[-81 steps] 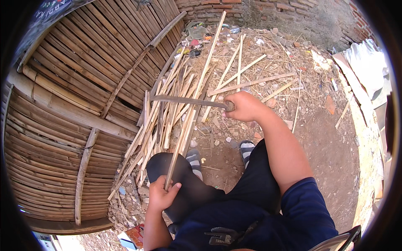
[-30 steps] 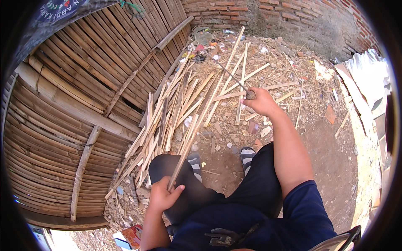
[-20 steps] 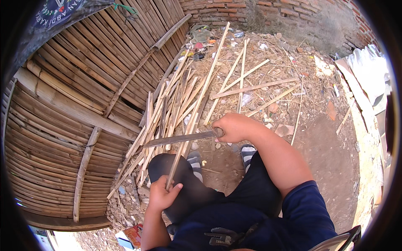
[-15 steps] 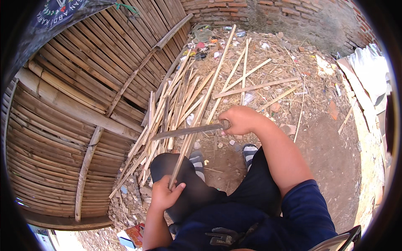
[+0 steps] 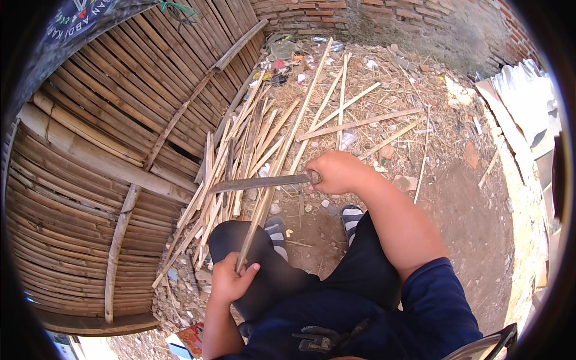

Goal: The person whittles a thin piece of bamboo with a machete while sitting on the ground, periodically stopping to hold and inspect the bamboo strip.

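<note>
My left hand (image 5: 233,278) is closed around the near end of a long bamboo strip (image 5: 252,238), which slants away from me past my left knee to the rubble at the back. In my right hand (image 5: 337,172) is the handle of a machete (image 5: 261,183), its long dark blade pointing left and lying across the strip, well beyond my left hand. Whether the edge presses into the bamboo or just rests on it, I cannot tell. Beneath the blade's tip spreads a pile of pale split strips (image 5: 235,157) on the ground.
A bamboo slat wall (image 5: 90,228) stands close on my left, and a brick wall (image 5: 414,30) closes off the back. Several loose strips (image 5: 366,124) cross over straw and litter ahead. My sandalled feet (image 5: 352,222) are below the blade. White sheeting (image 5: 528,96) is at the right.
The machete's tip has risen a little, so the blade lies nearly level now. My left hand keeps its hold on the strip. The whole view has shifted slightly.
</note>
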Tool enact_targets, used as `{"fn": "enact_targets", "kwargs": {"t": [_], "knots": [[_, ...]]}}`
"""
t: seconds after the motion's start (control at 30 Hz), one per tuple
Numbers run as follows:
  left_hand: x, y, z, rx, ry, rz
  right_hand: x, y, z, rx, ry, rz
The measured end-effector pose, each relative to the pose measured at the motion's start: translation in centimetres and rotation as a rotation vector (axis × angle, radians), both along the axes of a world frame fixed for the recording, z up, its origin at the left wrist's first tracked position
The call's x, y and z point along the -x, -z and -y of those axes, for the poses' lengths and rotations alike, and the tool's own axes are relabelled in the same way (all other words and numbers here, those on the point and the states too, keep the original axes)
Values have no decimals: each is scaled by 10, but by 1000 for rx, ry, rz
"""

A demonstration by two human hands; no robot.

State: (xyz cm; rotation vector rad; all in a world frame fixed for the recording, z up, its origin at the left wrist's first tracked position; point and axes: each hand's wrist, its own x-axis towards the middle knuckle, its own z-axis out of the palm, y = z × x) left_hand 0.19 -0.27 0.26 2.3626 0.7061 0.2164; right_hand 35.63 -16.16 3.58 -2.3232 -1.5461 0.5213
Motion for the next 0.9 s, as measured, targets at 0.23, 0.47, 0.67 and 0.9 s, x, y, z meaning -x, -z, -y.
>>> {"fn": "enact_targets", "kwargs": {"t": [0.23, 0.47, 0.67, 0.9], "knots": [[9, 4, -9, 98, -3, 102, -65, 11, 19, -230, 576, -21], [-12, -25, -38, -230, 0, -20, -111, 33, 66, -662, 1061, -32], [-66, -18, -97, -477, 48, -282, -112, 28, 68, -773, 1040, -137], [-131, -20, -107, -553, 18, -588, -105, 23, 60, -712, 1002, -107]]}}
